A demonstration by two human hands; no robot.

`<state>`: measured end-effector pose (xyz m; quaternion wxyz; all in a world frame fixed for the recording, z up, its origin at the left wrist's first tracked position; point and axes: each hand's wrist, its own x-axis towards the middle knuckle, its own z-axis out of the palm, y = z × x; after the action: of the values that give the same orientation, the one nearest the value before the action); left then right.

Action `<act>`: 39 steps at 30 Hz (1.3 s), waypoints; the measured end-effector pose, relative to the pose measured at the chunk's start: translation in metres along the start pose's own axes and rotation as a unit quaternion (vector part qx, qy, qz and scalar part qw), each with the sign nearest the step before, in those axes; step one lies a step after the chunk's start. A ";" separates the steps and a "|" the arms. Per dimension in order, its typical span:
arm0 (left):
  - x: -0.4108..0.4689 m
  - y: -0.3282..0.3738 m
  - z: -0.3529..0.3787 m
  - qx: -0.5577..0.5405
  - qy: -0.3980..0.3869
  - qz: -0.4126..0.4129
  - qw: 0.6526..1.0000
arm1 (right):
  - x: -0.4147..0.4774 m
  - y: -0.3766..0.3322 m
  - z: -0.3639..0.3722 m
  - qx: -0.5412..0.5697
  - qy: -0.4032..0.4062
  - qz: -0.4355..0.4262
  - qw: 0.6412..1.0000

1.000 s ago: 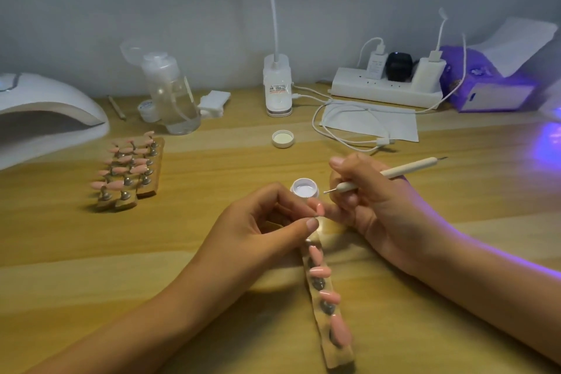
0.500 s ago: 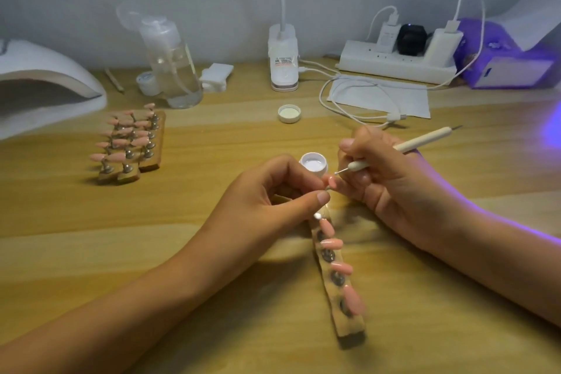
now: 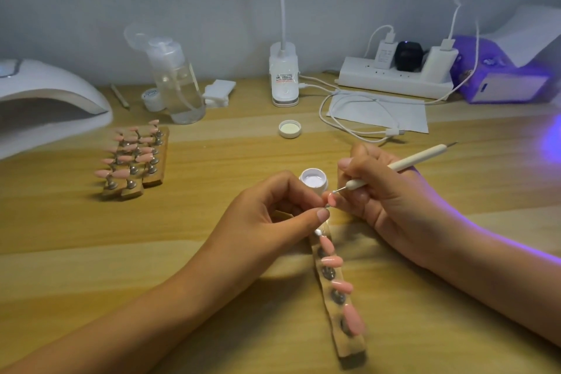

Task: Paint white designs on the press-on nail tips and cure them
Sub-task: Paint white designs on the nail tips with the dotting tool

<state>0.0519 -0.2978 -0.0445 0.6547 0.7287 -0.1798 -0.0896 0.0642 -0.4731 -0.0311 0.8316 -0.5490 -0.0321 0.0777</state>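
Nearest lay a wooden holder strip point(image 3: 349, 340) carrying four pink nail tips point(image 3: 336, 260) on metal studs. Above its far end the left hand point(image 3: 273, 215) pinched a fifth pink nail tip point(image 3: 331, 199) on its stand between thumb and fingers. The right hand point(image 3: 385, 194) gripped a white dotting pen point(image 3: 397, 165), its metal point touching that tip. Just behind sat one open jar of white gel point(image 3: 314, 178). Farther left stood three more holder strips point(image 3: 136, 161) of pink tips, then one loose lid point(image 3: 290, 128), and a white curing lamp point(image 3: 45, 100) at far left.
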 end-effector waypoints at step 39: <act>0.000 -0.001 -0.001 0.033 0.005 0.006 0.999 | 0.000 -0.001 0.001 -0.030 0.021 0.013 0.999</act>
<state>0.0520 -0.2972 -0.0451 0.6317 0.7491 -0.1843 -0.0760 0.0641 -0.4727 -0.0302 0.8142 -0.5756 -0.0099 0.0756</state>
